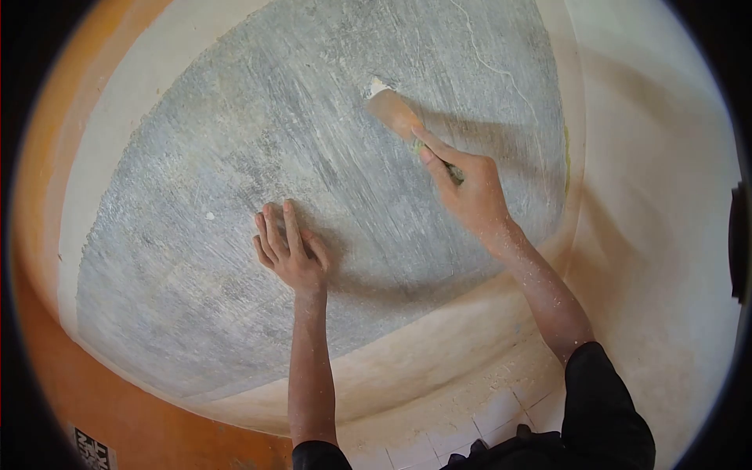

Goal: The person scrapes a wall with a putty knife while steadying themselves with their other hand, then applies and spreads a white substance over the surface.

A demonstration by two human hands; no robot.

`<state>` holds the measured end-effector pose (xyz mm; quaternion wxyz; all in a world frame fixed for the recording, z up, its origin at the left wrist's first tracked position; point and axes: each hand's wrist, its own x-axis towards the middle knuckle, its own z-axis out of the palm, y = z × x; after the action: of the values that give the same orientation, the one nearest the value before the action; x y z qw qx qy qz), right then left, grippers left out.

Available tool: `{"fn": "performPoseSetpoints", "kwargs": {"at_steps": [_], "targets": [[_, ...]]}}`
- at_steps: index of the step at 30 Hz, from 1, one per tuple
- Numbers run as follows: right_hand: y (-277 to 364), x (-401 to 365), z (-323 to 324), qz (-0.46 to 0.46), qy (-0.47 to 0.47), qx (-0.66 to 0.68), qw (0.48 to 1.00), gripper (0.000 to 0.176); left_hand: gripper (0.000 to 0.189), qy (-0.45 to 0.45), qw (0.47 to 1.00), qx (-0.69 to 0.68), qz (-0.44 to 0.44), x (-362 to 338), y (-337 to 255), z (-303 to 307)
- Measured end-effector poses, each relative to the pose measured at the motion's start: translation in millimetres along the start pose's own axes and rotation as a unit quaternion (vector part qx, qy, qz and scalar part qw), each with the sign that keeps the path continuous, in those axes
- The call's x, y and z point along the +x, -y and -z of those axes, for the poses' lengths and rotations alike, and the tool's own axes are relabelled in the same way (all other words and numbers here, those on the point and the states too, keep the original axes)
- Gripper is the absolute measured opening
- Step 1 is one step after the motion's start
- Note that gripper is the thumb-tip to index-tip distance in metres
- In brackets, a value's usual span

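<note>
My right hand [474,192] is closed around the handle of a scraper [394,112], its index finger stretched along the tool toward the blade. The blade's edge rests against the grey, scratched wall surface [235,149], where a small white patch [378,84] shows at its tip. Lower and to the left, my left hand [296,251] lies with its fingers spread against the same surface, holding nothing. White specks dot my right forearm. The palm side of the left hand is hidden.
Pale wall [650,196] borders the grey area on the right, and orange wall [157,384] lies at lower left. Below are floor tiles [462,435] with crumbs along the wall's foot. A dark object [738,243] sits at the far right edge.
</note>
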<state>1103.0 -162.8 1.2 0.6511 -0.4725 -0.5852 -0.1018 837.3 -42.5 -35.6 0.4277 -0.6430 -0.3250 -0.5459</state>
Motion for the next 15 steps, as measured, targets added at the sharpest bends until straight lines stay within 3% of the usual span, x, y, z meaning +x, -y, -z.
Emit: {"fn": "performPoseSetpoints", "kwargs": {"at_steps": [15], "targets": [[-17,8,-6,0.059,-0.016,-0.007,0.998,0.034,0.049,-0.004,1.0,0.007,-0.001,1,-2,-1]]}}
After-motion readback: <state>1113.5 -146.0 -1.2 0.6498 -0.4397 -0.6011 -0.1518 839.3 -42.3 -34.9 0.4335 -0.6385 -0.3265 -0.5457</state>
